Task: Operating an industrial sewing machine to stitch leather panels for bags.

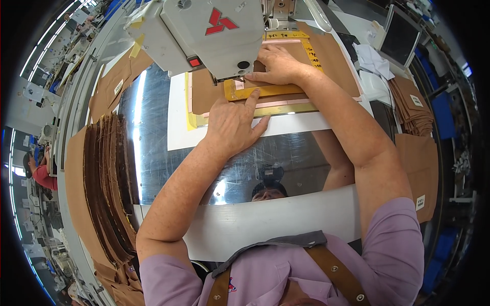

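A yellow template frame [275,90] with tape and pink strips lies on brown fabric [206,89], over a white board [186,138] on the shiny metal plate [163,173]. My left hand [232,122] rests with fingers spread at the frame's near edge, index fingertip touching the yellow strip. My right hand [275,66] lies farther back inside the frame, fingers extended on the work beside the sewing machine head [214,35]. The machine head hides part of the work and frame.
Stacks of brown fabric pieces stand left [102,188] and right [411,109]. A screen [395,35] is at the back right, beside white cloth [367,58]. A co-worker in red [43,176] is visible at the far left.
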